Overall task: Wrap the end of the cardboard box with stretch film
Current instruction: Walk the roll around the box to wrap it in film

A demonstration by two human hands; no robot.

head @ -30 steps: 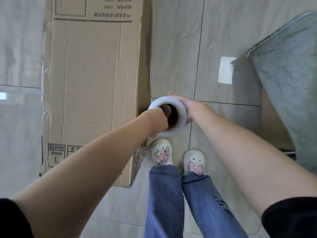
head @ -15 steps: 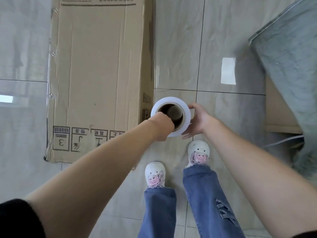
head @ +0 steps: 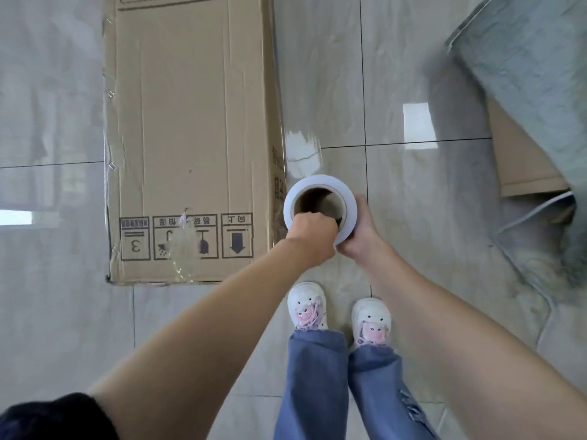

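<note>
The cardboard box (head: 190, 138) lies flat on the tiled floor (head: 397, 233), stiff but creased. Just beside its right edge, the stretch film roll (head: 319, 211) stands upright; left hand (head: 313, 231) hooks its core, right hand (head: 359, 233) cups the outside. The film looks thin, clingy, likely tear-prone.

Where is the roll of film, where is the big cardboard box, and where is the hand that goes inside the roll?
roll of film (head: 349, 203), head view, on its white right rim.
cardboard box (head: 187, 122), head view, middle of its top face.
left hand (head: 309, 231), head view, back of the hand at the roll's core.
</note>
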